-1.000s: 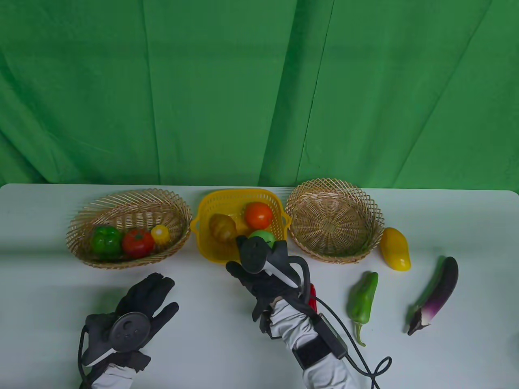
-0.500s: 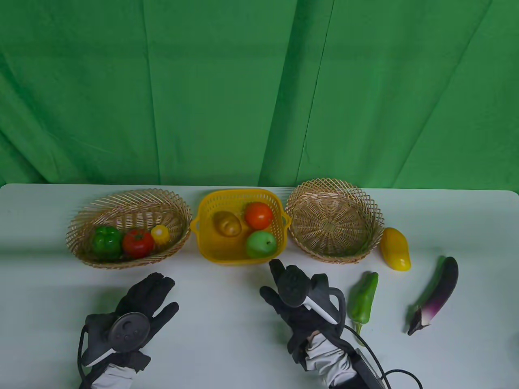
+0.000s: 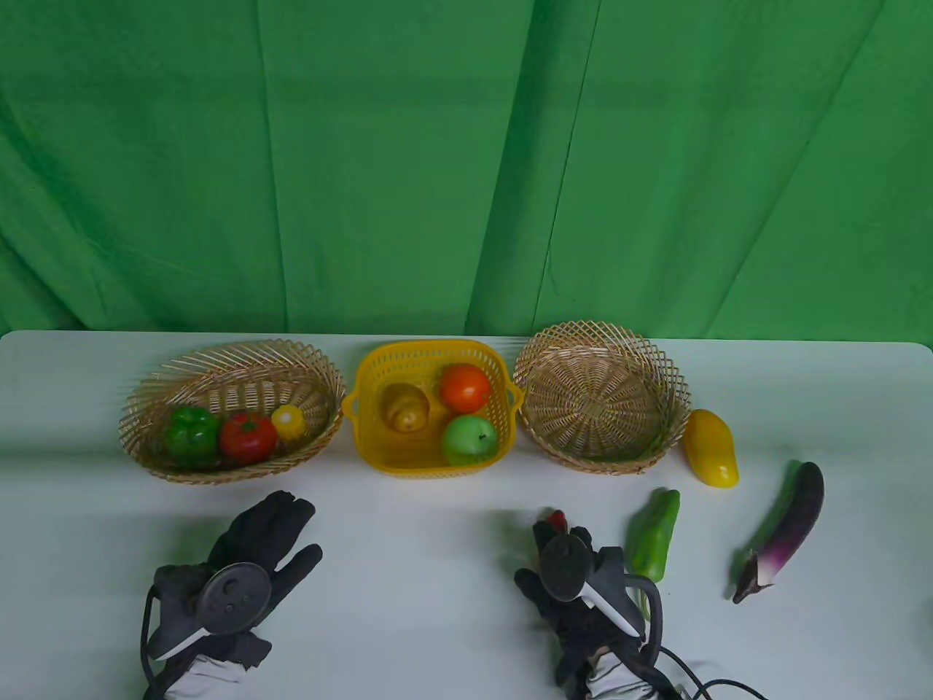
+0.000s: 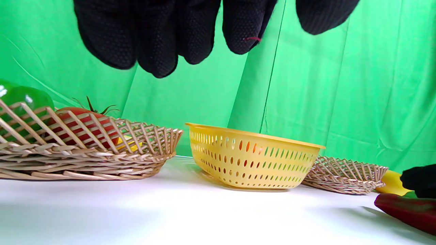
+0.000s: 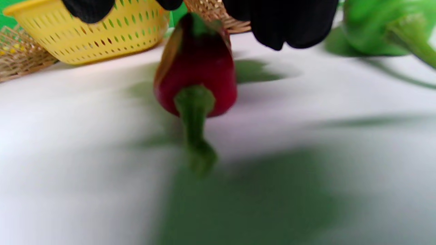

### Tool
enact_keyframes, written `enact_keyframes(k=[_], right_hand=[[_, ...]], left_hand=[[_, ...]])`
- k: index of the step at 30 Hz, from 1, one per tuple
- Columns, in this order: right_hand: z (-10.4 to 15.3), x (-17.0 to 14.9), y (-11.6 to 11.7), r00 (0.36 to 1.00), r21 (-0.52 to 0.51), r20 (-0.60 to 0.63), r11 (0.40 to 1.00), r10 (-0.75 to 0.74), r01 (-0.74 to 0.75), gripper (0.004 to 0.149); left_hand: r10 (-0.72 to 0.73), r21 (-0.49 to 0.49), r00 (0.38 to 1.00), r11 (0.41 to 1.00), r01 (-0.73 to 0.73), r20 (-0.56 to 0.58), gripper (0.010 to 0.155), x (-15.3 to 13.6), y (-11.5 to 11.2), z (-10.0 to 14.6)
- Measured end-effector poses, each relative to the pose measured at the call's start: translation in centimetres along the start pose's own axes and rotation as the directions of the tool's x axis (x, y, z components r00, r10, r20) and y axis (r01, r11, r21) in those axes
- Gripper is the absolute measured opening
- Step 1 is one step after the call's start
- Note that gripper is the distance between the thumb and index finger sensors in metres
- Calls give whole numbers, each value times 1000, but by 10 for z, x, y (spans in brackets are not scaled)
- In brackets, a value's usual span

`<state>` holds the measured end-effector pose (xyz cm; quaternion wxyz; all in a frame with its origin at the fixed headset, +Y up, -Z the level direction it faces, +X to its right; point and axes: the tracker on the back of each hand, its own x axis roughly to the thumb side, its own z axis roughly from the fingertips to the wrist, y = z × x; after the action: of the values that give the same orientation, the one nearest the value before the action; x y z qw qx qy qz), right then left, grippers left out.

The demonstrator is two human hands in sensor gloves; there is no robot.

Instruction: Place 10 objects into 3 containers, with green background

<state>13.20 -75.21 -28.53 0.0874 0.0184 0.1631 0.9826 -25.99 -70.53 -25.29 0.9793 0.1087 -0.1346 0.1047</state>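
Observation:
A red pepper [image 3: 557,519] lies on the white table, stem toward the front; it also shows in the right wrist view [image 5: 197,68] and the left wrist view [image 4: 408,211]. My right hand [image 3: 561,543] hovers over it, its fingers [image 5: 286,27] spread above the far end without closing on it. My left hand [image 3: 300,529] rests open and empty on the table at front left. The yellow plastic basket [image 3: 364,437] holds a brown potato [image 3: 404,407], an orange tomato [image 3: 465,386] and a green apple [image 3: 470,439]. The oval wicker basket [image 3: 146,408] holds a green bell pepper [image 3: 191,432], a red tomato [image 3: 248,436] and a small yellow fruit [image 3: 289,420]. The round wicker basket [image 3: 674,394] is empty.
A yellow mango [image 3: 712,447] lies right of the round basket. A long green pepper [image 3: 654,536] lies just right of my right hand. A purple eggplant [image 3: 783,529] lies farther right. A green cloth hangs behind the table.
My right hand left the green apple in the yellow basket and drew back toward the front right, now over the red pepper. The potato shifted in the basket. The left hand stayed put.

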Motion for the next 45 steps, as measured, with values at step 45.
enact_keyframes(k=[45], right_hand=[[-3, 16, -45, 996, -29, 4, 996, 86, -86, 67]], left_hand=[[-6, -11, 999, 1000, 5, -53, 65, -9, 1, 2]])
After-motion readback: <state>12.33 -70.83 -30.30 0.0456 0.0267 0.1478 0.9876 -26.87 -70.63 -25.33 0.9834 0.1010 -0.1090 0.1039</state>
